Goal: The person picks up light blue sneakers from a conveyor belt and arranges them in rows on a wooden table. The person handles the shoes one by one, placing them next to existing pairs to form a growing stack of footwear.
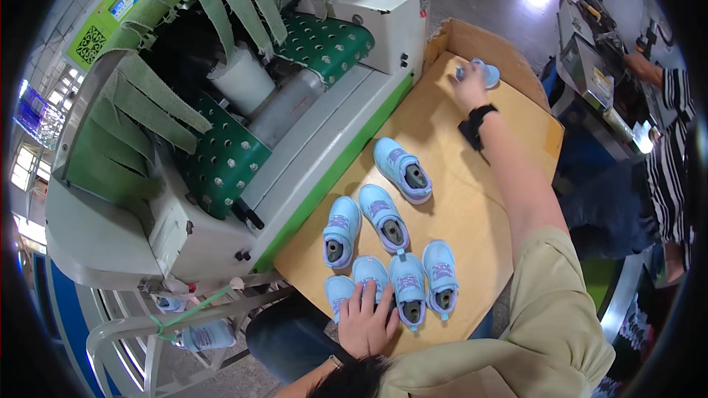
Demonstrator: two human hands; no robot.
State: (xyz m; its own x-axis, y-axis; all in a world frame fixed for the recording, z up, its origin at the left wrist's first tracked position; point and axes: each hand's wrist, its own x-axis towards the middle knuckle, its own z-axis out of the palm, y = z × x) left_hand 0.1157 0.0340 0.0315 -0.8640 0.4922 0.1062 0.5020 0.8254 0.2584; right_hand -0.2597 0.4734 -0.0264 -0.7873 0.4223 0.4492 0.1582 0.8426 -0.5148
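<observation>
Light blue children's shoes with lilac straps and dark shoe lasts inside stand on a cardboard-covered table [487,199]. At its far end my right hand [470,90], with a black band on the wrist, closes on a blue shoe [490,74]; the fingers partly hide it. Near me, my left hand [366,322] lies with fingers spread over two shoes, one of them a blue shoe [369,270], and covers their heel ends. Right beside it are a blue shoe [407,280] and another shoe [440,273]. Farther up sit a shoe [402,166], a shoe [380,206] and a shoe [341,222].
A machine [199,250] with green strip curtains [251,0] and a perforated green belt [324,40] borders the table on the left. A cardboard wall [501,40] edges the far end. More shoes hang on a metal rack [118,339]. A person in a striped shirt [667,184] works at right.
</observation>
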